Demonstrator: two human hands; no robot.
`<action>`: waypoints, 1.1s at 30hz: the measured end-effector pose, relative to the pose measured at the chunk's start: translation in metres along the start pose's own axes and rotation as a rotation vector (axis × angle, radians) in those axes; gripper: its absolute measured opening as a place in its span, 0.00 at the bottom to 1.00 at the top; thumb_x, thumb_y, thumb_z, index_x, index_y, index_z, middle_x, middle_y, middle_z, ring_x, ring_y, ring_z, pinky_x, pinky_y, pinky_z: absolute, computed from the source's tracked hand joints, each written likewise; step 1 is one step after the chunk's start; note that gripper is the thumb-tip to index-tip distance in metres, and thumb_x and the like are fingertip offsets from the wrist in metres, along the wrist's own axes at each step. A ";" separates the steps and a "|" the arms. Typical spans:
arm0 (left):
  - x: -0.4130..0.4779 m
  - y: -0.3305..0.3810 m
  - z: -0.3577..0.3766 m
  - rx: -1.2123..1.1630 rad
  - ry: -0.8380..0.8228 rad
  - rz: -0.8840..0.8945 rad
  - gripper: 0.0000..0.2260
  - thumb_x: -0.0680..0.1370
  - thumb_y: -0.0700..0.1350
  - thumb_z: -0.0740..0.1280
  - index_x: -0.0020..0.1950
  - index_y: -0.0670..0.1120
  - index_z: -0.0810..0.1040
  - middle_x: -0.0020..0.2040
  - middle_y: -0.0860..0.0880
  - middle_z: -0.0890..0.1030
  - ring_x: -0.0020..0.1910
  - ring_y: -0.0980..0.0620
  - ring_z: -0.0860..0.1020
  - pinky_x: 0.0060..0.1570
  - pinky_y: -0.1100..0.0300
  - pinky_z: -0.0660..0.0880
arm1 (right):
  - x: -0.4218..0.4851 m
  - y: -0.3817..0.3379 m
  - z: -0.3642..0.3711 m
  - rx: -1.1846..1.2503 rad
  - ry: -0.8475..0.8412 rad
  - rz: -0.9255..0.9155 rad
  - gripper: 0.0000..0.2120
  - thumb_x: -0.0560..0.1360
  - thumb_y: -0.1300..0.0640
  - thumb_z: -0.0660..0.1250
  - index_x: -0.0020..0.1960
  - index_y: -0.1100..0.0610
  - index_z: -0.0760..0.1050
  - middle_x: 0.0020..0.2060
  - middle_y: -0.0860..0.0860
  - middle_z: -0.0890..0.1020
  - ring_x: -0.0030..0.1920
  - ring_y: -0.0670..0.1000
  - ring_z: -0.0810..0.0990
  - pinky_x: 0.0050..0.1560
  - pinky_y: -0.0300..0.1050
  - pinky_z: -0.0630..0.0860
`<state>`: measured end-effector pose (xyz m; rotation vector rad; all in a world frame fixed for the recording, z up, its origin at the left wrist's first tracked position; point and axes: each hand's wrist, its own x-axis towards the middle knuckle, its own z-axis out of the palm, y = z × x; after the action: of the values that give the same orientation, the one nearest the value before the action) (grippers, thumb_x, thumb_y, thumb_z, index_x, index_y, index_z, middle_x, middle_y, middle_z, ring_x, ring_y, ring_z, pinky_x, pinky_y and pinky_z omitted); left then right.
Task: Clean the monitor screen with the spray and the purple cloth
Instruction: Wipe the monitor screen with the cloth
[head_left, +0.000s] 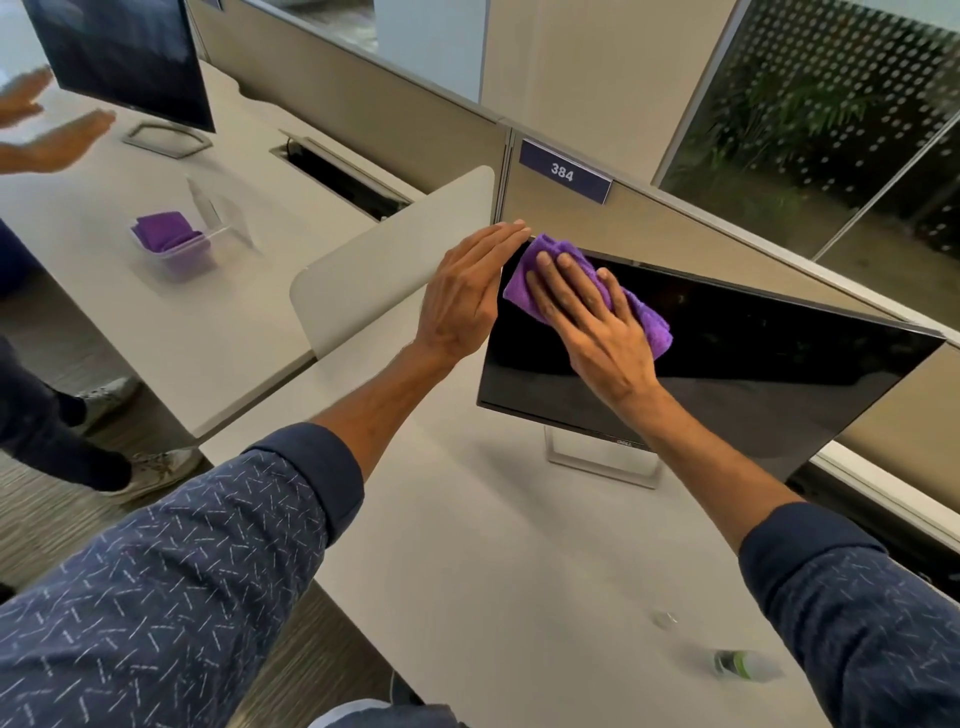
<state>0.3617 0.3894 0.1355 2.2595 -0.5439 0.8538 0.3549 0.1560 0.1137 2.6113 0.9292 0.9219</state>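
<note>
Presently the right hand (597, 332) lies flat, fingers spread, pressing the bunched purple microfibre cloth (644, 322) against the upper left corner of the black flat-panel monitor screen (753, 343). The left hand (462, 296) is open and braced along the monitor's left edge, gripping nothing. The cloth appears soft and light, best worked under a flat palm. The panel stands on a slim silver stand (602, 462) and will likely tip or swivel under pressure, so bracing at the bezel seems prudent. The small clear spray bottle with green label (745, 665) lies on the pale desk (493, 571), near the right forearm. Most of the screen to the right remains unobstructed; the beige partition (675, 234) stands close behind its top edge.
</note>
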 end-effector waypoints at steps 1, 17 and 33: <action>0.000 0.000 -0.001 0.001 -0.002 0.003 0.30 0.90 0.56 0.46 0.77 0.39 0.77 0.75 0.41 0.79 0.76 0.42 0.78 0.77 0.47 0.75 | -0.003 -0.006 0.003 0.002 -0.026 -0.037 0.36 0.84 0.65 0.56 0.88 0.52 0.46 0.88 0.52 0.48 0.88 0.54 0.49 0.88 0.59 0.44; -0.003 -0.003 -0.005 0.020 0.005 0.046 0.20 0.87 0.41 0.56 0.78 0.41 0.77 0.77 0.43 0.78 0.78 0.44 0.75 0.78 0.47 0.74 | -0.077 -0.072 0.047 0.054 -0.513 -0.430 0.49 0.81 0.69 0.66 0.87 0.58 0.34 0.87 0.53 0.36 0.87 0.56 0.39 0.87 0.56 0.53; -0.009 0.004 -0.002 0.006 -0.021 0.004 0.24 0.86 0.46 0.55 0.80 0.41 0.74 0.80 0.43 0.74 0.81 0.45 0.71 0.82 0.50 0.68 | -0.036 -0.032 0.019 -0.008 -0.088 -0.040 0.40 0.82 0.69 0.57 0.88 0.52 0.46 0.88 0.51 0.49 0.88 0.53 0.52 0.87 0.57 0.42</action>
<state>0.3526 0.3896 0.1324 2.2754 -0.5564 0.8358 0.3297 0.1584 0.0687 2.5936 0.9502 0.7928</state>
